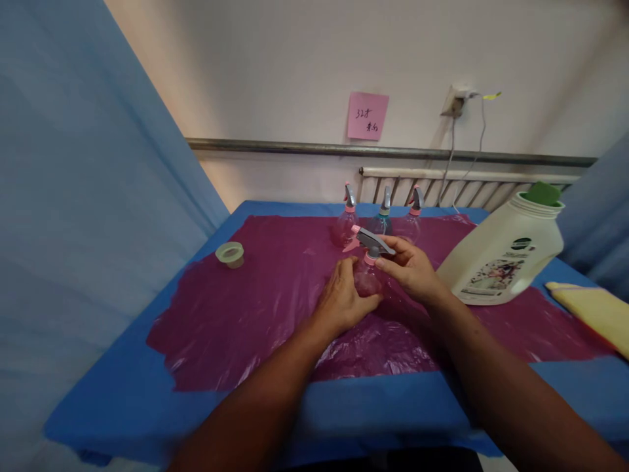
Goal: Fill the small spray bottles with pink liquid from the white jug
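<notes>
Near the middle of a crinkled purple plastic sheet (255, 295) over a blue tabletop (368, 406), holding a clear round plastic spray bottle (368, 282) with pink collar and grey-and-pink trigger head: with the left hand (341, 298), by fingers curled around the body; with the right hand (413, 269), by fingers clamped at the collar and head. Beyond, toward twelve o'clock, three similar round spray bottles (380, 225); toward two o'clock, a large off-white plastic jug (540, 246); toward ten, a small translucent round tub (230, 254).

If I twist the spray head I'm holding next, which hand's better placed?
Likely your right hand: it's already at the grey spray head and pink collar, while your left hand cups the clear bottle body below.
</notes>
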`<state>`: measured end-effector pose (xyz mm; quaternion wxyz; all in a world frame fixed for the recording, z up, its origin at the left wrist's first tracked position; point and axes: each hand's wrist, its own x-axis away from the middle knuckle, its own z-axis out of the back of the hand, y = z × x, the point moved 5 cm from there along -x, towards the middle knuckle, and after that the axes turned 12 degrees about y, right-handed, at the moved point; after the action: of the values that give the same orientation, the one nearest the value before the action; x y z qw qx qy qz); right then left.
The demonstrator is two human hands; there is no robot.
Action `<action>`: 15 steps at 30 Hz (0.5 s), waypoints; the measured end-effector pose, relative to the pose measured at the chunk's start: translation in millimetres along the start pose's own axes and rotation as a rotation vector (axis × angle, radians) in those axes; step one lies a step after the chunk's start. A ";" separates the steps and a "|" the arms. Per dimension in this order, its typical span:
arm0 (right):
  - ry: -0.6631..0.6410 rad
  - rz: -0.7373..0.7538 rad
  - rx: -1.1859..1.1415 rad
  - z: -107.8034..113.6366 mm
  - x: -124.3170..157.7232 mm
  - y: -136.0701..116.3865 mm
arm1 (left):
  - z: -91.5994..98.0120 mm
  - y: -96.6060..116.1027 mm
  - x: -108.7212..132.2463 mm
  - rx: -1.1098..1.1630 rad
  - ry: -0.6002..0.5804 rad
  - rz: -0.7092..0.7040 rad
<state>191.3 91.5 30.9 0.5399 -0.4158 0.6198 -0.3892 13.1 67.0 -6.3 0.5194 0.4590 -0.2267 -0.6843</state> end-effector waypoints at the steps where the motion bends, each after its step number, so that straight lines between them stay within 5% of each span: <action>1: 0.006 0.002 0.002 -0.1 -0.3 -0.7 | -0.3 -0.3 0.0 0.001 -0.001 -0.005; 15: -0.017 0.021 0.020 5.2 1.4 -0.1 | -3.5 -1.9 -2.0 0.050 -0.031 -0.077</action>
<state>196.4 90.0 29.9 0.5534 -0.4073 0.6154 -0.3862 15.2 70.1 -8.6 0.4776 0.4694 -0.2340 -0.7049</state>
